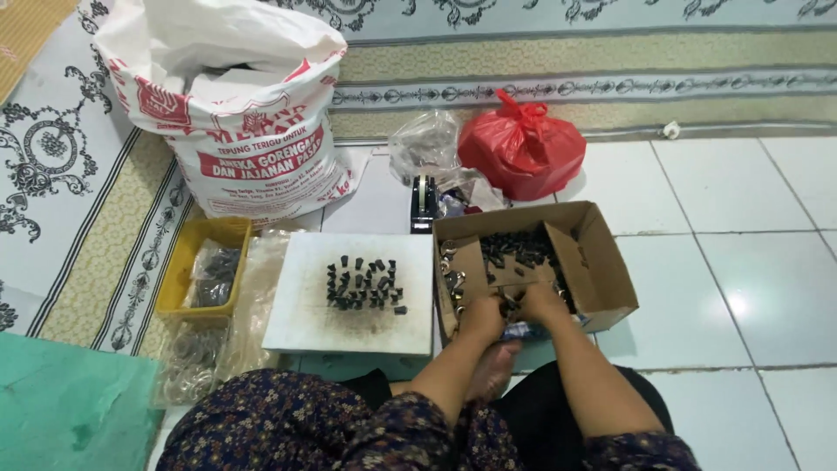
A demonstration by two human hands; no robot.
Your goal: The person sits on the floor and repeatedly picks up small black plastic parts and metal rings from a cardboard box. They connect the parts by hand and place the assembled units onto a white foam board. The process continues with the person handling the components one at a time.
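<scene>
Both hands in one cardboard box (pixel 602 270); left hand (pixel 482 316) and right hand (pixel 540 303) meet over small black parts (pixel 514 249), grip unclear; roughly twenty black pieces (pixel 362 283) stand upright on one white board (pixel 305 323).

White tiled floor (pixel 750 262) with a patterned mat (pixel 78 174) along the left and far edges. On it sit a big printed sack (pixel 235 113), yellow tray (pixel 187 262), white board (pixel 301 314), cardboard box (pixel 602 270), tape dispenser (pixel 424 202), red bag (pixel 521 148)
</scene>
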